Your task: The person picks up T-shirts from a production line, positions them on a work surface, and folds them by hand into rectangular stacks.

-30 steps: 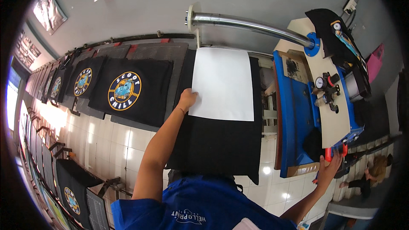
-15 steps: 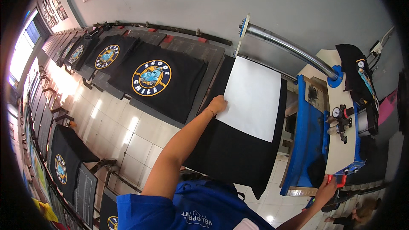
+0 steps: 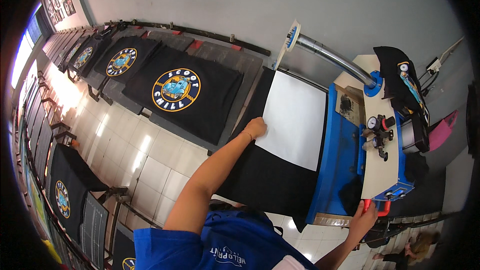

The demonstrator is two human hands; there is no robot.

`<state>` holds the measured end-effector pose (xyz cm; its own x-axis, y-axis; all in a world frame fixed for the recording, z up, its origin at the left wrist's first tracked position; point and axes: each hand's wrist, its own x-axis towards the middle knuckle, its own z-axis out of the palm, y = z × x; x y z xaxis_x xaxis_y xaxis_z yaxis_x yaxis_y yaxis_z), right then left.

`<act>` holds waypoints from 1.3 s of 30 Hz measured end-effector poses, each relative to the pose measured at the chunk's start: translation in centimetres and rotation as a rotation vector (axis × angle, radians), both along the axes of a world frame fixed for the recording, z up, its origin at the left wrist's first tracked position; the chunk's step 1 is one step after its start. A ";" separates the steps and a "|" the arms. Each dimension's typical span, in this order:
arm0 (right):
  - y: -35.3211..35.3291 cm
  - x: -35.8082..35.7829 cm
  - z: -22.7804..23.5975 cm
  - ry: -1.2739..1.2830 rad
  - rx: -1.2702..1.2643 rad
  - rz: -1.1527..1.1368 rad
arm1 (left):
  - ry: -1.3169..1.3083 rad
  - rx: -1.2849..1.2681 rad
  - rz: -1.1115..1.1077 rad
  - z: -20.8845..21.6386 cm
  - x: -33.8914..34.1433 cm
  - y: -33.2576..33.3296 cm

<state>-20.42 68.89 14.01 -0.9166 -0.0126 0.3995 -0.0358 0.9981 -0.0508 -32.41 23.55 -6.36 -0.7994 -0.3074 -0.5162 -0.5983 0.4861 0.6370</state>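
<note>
While the left hand curls at the left edge of the white sheet, whether pinching I cannot tell, the right hand grips a red handle right of the sheet. Beneath the sheet lies black cloth; rightward, a blue press; leftward, a printed shirt.

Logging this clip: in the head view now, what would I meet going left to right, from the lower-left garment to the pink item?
Lower-left printed black garment → large black garment with a round car print → left hand → white sheet → right hand at the red handle → pink item.
</note>
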 end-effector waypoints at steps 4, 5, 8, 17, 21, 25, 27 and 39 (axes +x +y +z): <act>-2.3 4.5 2.5 -0.001 -0.089 0.094 | 0.053 -0.091 -0.045 0.4 1.9 0.8; -2.7 5.5 3.2 -0.001 -0.099 0.120 | 0.016 -0.065 -0.046 1.2 2.3 1.1; -3.2 8.1 5.2 -0.063 -0.164 0.211 | -0.030 0.002 -0.017 3.9 4.0 1.5; -0.2 15.3 5.2 0.376 -0.549 0.099 | 0.164 -0.190 -0.088 12.0 16.3 5.0; -1.5 19.6 7.8 0.436 -0.611 0.207 | 0.264 -0.200 -0.070 14.9 22.9 3.9; -4.3 25.4 9.0 0.448 -0.646 0.180 | 0.417 -0.109 0.000 14.5 31.1 1.9; -5.2 26.0 9.6 0.489 -0.620 0.214 | 0.461 -0.059 0.075 15.1 33.1 1.3; -8.0 32.0 11.0 0.516 -0.605 0.268 | 0.448 0.040 0.165 9.1 47.1 -2.6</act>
